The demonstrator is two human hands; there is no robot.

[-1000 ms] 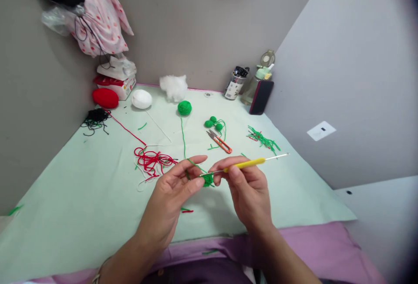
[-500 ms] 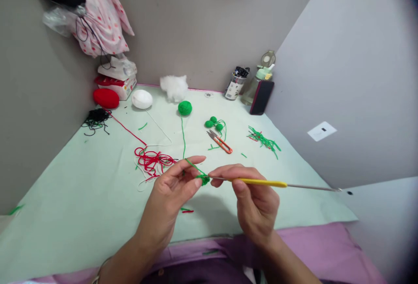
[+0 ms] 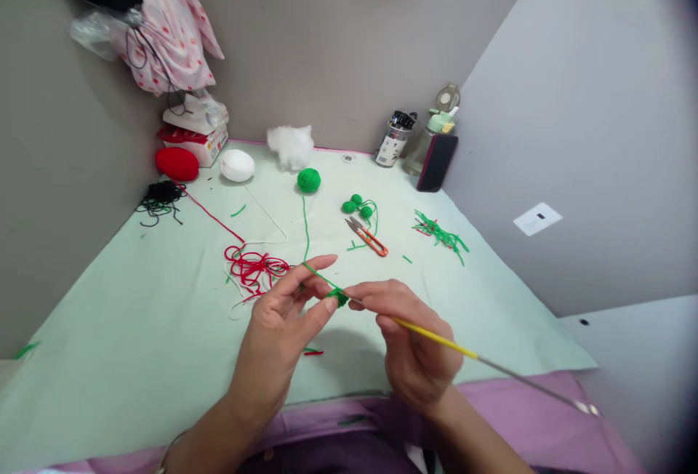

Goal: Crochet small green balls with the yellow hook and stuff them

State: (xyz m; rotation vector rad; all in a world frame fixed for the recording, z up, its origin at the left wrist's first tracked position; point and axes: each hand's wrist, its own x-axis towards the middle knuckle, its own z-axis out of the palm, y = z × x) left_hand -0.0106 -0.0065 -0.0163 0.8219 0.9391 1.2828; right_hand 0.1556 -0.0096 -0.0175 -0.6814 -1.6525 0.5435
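My left hand (image 3: 289, 318) pinches a small green crochet piece (image 3: 340, 297) between thumb and fingers. Green yarn (image 3: 306, 230) runs from the green yarn ball (image 3: 308, 180) over my raised left index finger to that piece. My right hand (image 3: 419, 343) grips a crochet hook (image 3: 436, 336) by its yellow handle. The hook's tip meets the top of the green piece, and fingers partly cover it there. Its long metal back end slants down to the right. Beyond my hands lie orange thread snips (image 3: 368, 237) and several small green balls (image 3: 357, 206) with yarn tails.
A red yarn tangle (image 3: 256, 268) lies left of my hands. Farther back are a red yarn ball (image 3: 177, 163), a white yarn ball (image 3: 238, 166), black yarn (image 3: 162, 199) and white stuffing (image 3: 291, 147). Green scraps (image 3: 440, 234), a phone (image 3: 438, 162) and a pen holder (image 3: 392, 141) are on the right.
The hook has tilted, its back end swinging down and a little to the right. My right hand has shifted slightly left. My left hand has moved a little left, still pinching the green piece.
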